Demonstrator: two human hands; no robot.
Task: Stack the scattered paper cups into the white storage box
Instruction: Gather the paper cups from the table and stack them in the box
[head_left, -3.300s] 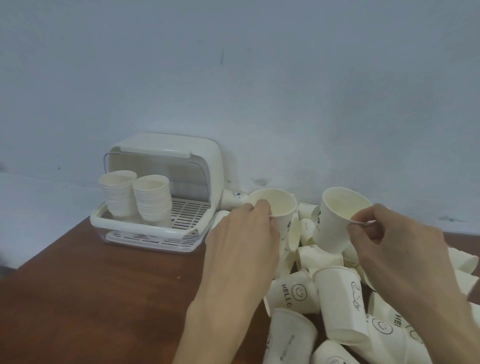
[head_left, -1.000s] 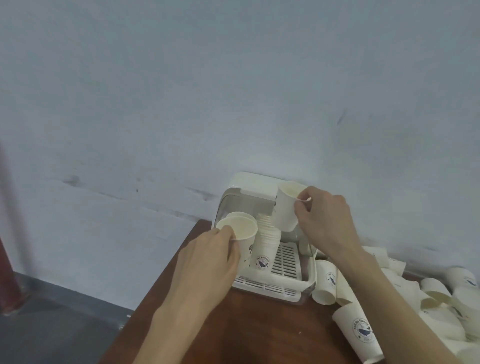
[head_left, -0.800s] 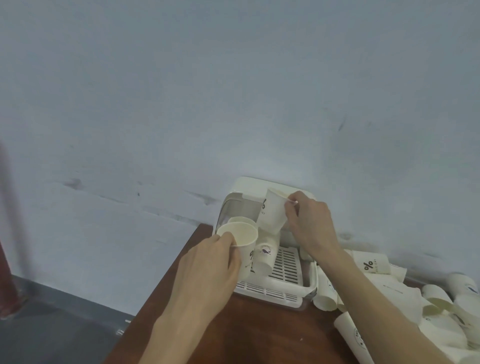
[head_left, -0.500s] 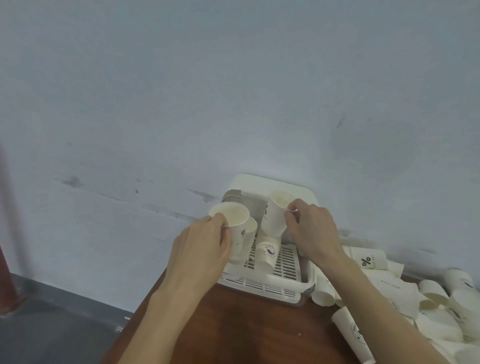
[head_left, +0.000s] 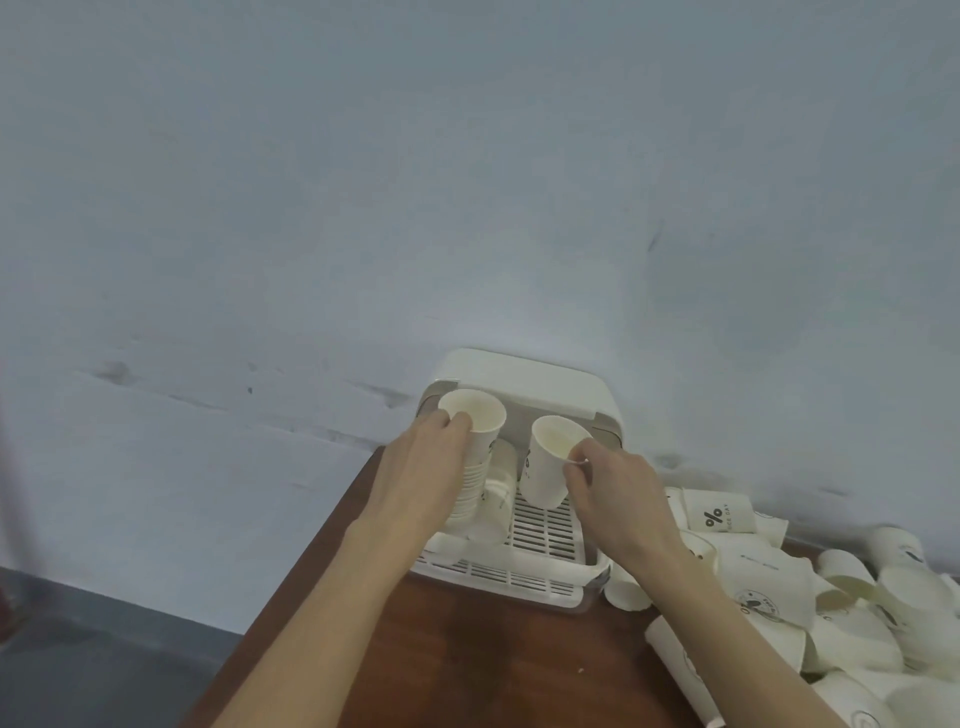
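White paper cups held over the white storage box (head_left: 524, 382), one in each hand.

Head view: the left hand (head_left: 423, 480) curls its fingers round the rim of a cup (head_left: 475, 423) sitting on top of a ribbed stack (head_left: 470, 488) at the box's left side; the right hand (head_left: 615, 496) pinches the rim of a second cup (head_left: 548, 467), tilted, above the slatted plastic tray (head_left: 540, 530), at 3 o'clock from the stack. The box stands against a pale blue wall (head_left: 467, 182), its domed lid raised at 12 o'clock. It sits near the left edge of a dark wooden table (head_left: 467, 660). At 4 o'clock from the box, loose printed cups (head_left: 852, 613) lie heaped on their sides; bare wood shows at 6 o'clock, between the forearms.
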